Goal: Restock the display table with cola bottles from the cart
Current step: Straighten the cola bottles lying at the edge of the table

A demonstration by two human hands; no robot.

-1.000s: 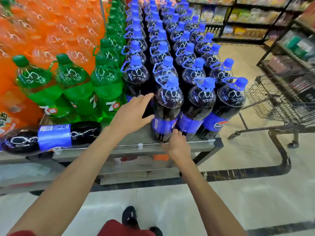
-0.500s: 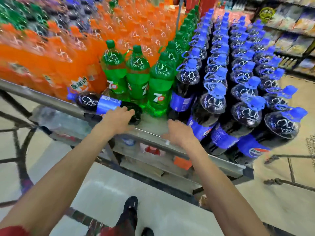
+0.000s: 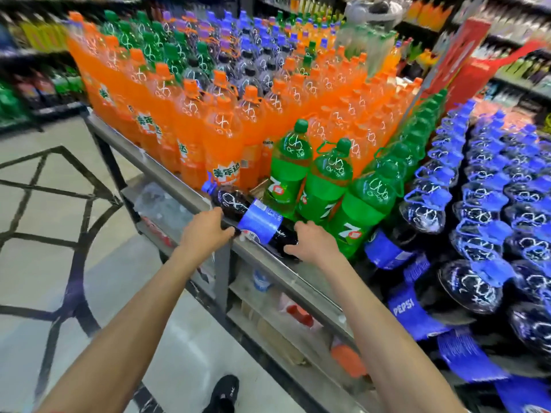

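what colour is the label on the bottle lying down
Blue label on the lying bottle; best in the head view.

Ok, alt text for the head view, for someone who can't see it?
A cola bottle lies on its side at the display table edge, gripped by left hand and right hand, before green bottles; orange bottles stand left, upright cola bottles right.

Dark cola bottle (image 3: 253, 220), blue label and cap, lies sideways on display table (image 3: 277, 263) edge.
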